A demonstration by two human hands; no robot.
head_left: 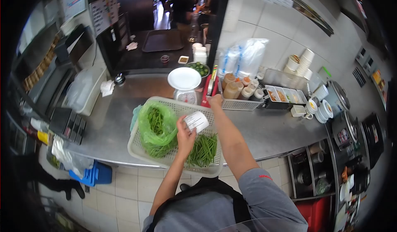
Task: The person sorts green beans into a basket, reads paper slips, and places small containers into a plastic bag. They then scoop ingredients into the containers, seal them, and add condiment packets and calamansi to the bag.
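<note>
My left hand [186, 137] is closed on a roll of white printed labels [196, 122], held above the white plastic basket [136, 146]. Beyond the basket, my right hand [216, 101] has its fingers drawn together against the near end of a red tape dispenser [206, 95]; what they pinch is hidden. In the basket's left half stands an open green plastic bag [166, 124] with green beans [154, 120] inside. Loose green beans [203, 150] lie in the right half, to the right of my left wrist.
Behind the basket stands a kitchen scale [186, 97] with a white plate [184, 79] on top. Sauce bottles [231, 89] fill a rack on the right, beside a condiment tray [283, 95]. A dark serving tray [163, 40] lies beyond the pass-through, where people stand.
</note>
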